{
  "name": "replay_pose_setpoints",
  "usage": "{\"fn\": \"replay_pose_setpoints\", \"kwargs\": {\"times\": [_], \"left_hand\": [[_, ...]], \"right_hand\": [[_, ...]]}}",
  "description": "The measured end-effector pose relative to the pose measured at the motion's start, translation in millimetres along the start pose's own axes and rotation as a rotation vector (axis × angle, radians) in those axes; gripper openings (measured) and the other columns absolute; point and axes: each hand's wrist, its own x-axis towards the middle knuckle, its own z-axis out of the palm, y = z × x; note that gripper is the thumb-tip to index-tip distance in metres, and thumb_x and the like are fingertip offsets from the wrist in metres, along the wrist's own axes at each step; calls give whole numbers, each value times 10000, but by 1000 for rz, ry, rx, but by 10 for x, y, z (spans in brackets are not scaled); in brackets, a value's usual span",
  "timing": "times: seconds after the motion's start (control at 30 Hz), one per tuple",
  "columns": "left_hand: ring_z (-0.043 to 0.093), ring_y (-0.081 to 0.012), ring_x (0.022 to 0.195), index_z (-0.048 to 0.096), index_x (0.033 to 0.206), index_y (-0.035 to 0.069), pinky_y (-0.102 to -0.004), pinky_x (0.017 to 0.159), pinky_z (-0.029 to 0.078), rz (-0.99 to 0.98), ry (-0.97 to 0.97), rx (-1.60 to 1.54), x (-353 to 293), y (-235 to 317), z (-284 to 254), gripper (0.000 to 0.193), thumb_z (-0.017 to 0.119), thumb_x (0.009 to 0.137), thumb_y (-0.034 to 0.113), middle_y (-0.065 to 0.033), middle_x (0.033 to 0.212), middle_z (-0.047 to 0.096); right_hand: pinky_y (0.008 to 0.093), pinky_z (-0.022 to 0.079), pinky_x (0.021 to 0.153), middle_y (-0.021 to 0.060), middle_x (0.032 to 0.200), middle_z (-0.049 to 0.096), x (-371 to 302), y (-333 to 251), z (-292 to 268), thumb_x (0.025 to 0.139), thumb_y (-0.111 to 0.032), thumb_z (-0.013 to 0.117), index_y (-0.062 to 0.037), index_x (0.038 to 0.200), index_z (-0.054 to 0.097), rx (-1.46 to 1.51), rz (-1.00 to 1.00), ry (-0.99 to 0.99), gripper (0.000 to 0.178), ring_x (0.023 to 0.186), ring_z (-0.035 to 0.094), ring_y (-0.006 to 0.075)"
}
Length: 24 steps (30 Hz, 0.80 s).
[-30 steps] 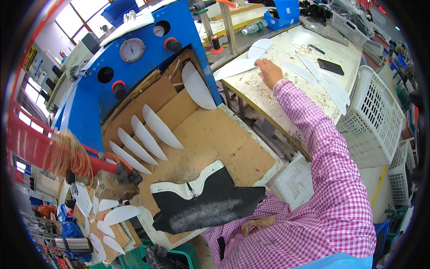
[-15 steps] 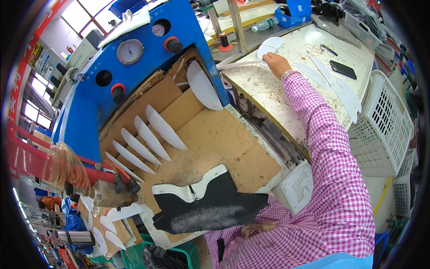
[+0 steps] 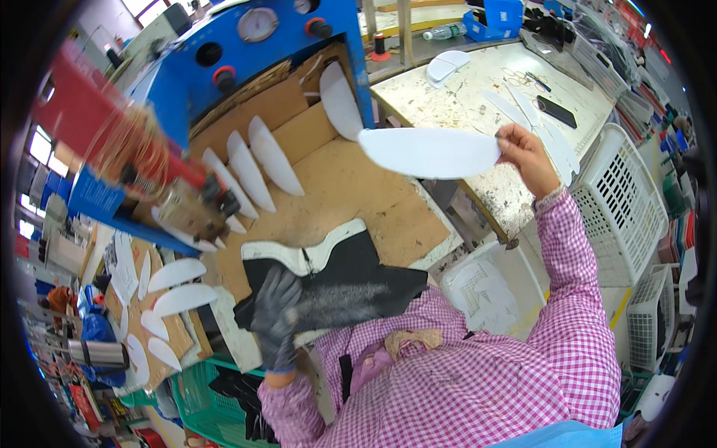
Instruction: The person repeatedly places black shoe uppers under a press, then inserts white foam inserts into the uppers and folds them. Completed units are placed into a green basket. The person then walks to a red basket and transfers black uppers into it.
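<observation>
Between the thumb and fingertips of my bare right hand (image 3: 525,155) is the end of a white half-moon sheet (image 3: 426,154), held up over the gap between the brown board (image 3: 373,196) and the white table (image 3: 418,97). My left hand (image 3: 278,317), in a dark grey glove, lies with its fingers stretched out on a black material piece (image 3: 351,287). This piece has a curved white band (image 3: 340,240) along its far edge and rests at the board's near edge. Several white half-moon sheets (image 3: 272,158) lean in a row on the board.
A blue machine (image 3: 284,48) with gauges stands behind the board; its red arm (image 3: 97,112) juts in at left. On the white table lie a dark phone (image 3: 556,113) and more white pieces (image 3: 448,67). White crates (image 3: 620,201) stand right, a green basket (image 3: 205,403) below left.
My right hand has come from the white table toward me, lifting a white half-moon sheet. My gloved left hand has risen from the lower edge onto the black piece. The view has shifted.
</observation>
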Motion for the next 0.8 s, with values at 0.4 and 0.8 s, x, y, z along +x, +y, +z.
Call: {"fn": "replay_pose_setpoints", "kwargs": {"times": [0.4, 0.8], "left_hand": [[496, -258, 1161, 297, 1392, 2, -398, 978, 426, 261, 98, -398, -231, 39, -73, 1140, 797, 565, 608, -138, 1265, 501], [529, -359, 991, 456, 1291, -34, -499, 983, 348, 386, 106, 1209, -305, 280, -129, 1071, 814, 440, 509, -170, 976, 570]], "right_hand": [[276, 544, 776, 28, 949, 589, -761, 205, 2094, 913, -112, 573, -68, 981, 536, 548, 491, -786, 88, 860, 613, 128], [229, 517, 718, 66, 938, 643, -834, -309, 2574, 873, -131, 642, -16, 1169, 536, 1, 58, -872, 335, 827, 613, 103]]}}
